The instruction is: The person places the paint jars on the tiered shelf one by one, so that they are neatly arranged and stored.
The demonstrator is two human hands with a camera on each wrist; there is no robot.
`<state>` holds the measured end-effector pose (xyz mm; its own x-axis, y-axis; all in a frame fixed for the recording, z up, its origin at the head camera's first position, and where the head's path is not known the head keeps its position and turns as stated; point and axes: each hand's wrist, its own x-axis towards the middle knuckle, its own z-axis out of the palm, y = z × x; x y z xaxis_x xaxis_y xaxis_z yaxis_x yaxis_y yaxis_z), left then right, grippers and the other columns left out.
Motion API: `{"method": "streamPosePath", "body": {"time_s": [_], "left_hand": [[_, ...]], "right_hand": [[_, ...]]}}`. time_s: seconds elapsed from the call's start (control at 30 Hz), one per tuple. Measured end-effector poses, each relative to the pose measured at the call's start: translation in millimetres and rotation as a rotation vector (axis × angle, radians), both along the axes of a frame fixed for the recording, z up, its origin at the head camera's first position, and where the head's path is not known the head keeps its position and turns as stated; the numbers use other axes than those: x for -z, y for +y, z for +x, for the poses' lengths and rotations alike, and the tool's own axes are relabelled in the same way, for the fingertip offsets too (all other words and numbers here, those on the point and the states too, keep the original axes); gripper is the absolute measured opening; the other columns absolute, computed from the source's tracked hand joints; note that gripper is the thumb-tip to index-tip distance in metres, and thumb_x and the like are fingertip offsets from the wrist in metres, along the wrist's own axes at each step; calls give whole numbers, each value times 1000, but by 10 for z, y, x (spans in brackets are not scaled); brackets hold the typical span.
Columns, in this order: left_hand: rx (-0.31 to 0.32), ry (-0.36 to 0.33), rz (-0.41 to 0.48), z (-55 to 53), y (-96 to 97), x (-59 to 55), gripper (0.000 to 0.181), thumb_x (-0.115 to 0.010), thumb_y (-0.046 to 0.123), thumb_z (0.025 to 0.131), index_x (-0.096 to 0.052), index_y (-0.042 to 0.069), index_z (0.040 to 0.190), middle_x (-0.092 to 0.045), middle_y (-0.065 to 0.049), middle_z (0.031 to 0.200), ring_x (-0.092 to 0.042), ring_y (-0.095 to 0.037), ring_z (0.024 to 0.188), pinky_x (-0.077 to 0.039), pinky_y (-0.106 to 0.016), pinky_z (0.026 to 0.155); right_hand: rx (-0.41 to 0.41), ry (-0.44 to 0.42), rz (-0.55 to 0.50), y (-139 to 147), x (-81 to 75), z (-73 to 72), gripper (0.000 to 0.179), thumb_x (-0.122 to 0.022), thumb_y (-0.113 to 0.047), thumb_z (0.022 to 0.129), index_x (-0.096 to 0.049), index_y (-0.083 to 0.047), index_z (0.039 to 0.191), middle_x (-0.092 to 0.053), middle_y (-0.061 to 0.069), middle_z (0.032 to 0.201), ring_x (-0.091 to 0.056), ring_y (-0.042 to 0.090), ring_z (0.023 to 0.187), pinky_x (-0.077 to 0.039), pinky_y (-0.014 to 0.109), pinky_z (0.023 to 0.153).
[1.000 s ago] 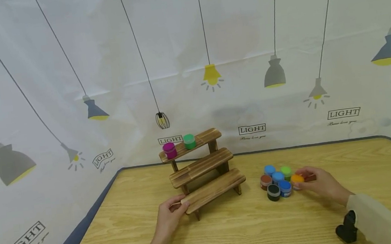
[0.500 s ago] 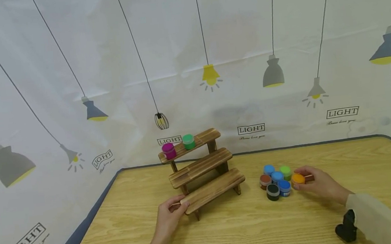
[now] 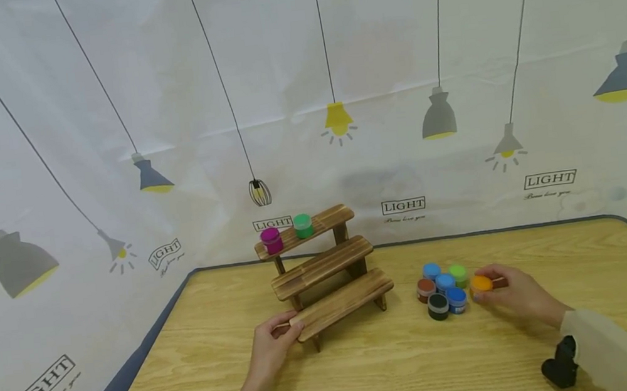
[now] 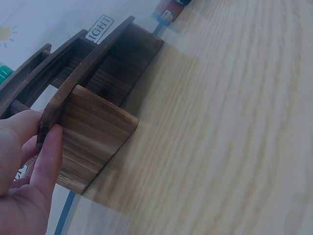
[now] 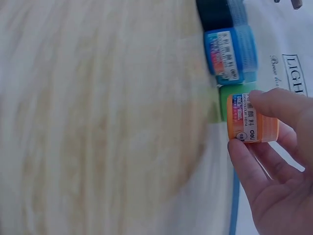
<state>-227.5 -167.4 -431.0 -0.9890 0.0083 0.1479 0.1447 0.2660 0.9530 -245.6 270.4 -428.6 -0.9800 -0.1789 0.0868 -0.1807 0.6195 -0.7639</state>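
My left hand [image 3: 271, 347] pinches the near left end of the lowest step of a three-step wooden stand [image 3: 342, 301]. In the left wrist view, thumb and fingers clasp the edge of that dark plank [image 4: 78, 81]. On the stand's top step sit a purple paint jar [image 3: 272, 241] and a green paint jar [image 3: 303, 225]. My right hand [image 3: 518, 293] grips an orange paint jar [image 3: 481, 286] between thumb and fingers, just right of the clustered jars. Its printed label faces the right wrist camera, where the jar [image 5: 244, 117] looks slightly tilted.
Several paint jars stand close together: a black one [image 3: 438, 307], a dark blue one [image 3: 456, 300], a brown one [image 3: 426, 290], a light green one [image 3: 458, 274] and two light blue ones. Behind the wooden table [image 3: 398, 363] hangs a lamp-printed cloth [image 3: 388, 150].
My right hand has drawn the orange jar slightly to the right, away from the other jars. The left hand stays on the stand's lowest step.
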Motion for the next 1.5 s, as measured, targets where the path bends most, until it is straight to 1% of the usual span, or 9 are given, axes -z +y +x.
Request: {"method": "streamPosePath", "body": {"time_s": [0.07,0.2,0.37,0.47,0.67,0.87,1.17,1.37,1.5], "left_hand": [[-1,8,-3,-2,-1,-2,34,-63,12,83,-58,-8,110,-54,-22,115,-58,-26,90,-47,-20,63],[-3,4,-8,-8,-5,-1,34,-63,12,83,-59,-7,110,-54,-21,115,-57,-27,91,-47,-20,63],[-4,-1,-5,-11,-4,1,33,-63,12,82,-59,-7,109,-53,-21,116,-57,-27,90,-47,-20,63],[-4,3,-9,-7,-5,2,34,-63,12,82,-59,-7,110,-54,-21,116,-57,-27,90,-47,-20,63],[-15,-3,-7,-2,-13,2,34,-63,12,82,-59,-7,109,-54,-21,115,-58,-26,89,-47,-19,62],[-12,8,-1,-11,-7,7,33,-63,11,82,-58,-8,109,-55,-21,114,-58,-25,90,-47,-19,63],[0,4,-7,-18,-2,16,35,-63,14,83,-58,-8,111,-54,-21,115,-57,-27,91,-47,-20,64],[7,-3,-16,-21,-15,19,36,-63,15,83,-57,-7,112,-53,-21,116,-56,-27,93,-48,-21,66],[5,-13,-8,-22,-16,12,37,-63,15,83,-57,-7,112,-53,-21,117,-56,-27,93,-47,-21,65]], "right_hand": [[3,13,3,3,-39,9,55,-66,-30,79,-48,6,117,-53,21,110,-52,35,96,-48,40,75],[6,81,36,-11,-128,43,55,-65,-31,80,-49,6,118,-53,22,110,-53,36,95,-47,43,74],[-1,140,47,-55,-294,89,55,-63,-30,82,-47,6,121,-52,23,112,-53,38,95,-47,44,72],[-23,173,34,-90,-405,100,53,-63,-26,83,-47,5,122,-52,24,112,-53,38,95,-48,42,70],[-73,218,67,-215,-598,93,52,-63,-25,83,-47,4,122,-53,22,113,-54,35,95,-49,39,68],[-140,240,61,-379,-749,65,49,-63,-25,83,-49,1,122,-53,19,114,-54,32,97,-49,33,68],[-236,287,43,-638,-880,-34,46,-62,-24,83,-50,0,121,-54,15,114,-55,29,96,-48,30,71],[-272,294,32,-803,-949,-118,46,-64,-22,82,-51,-1,121,-55,12,112,-55,26,95,-48,28,71],[-280,297,39,-912,-1000,-178,46,-64,-22,82,-52,-1,120,-56,11,109,-55,27,96,-49,32,74]]}}
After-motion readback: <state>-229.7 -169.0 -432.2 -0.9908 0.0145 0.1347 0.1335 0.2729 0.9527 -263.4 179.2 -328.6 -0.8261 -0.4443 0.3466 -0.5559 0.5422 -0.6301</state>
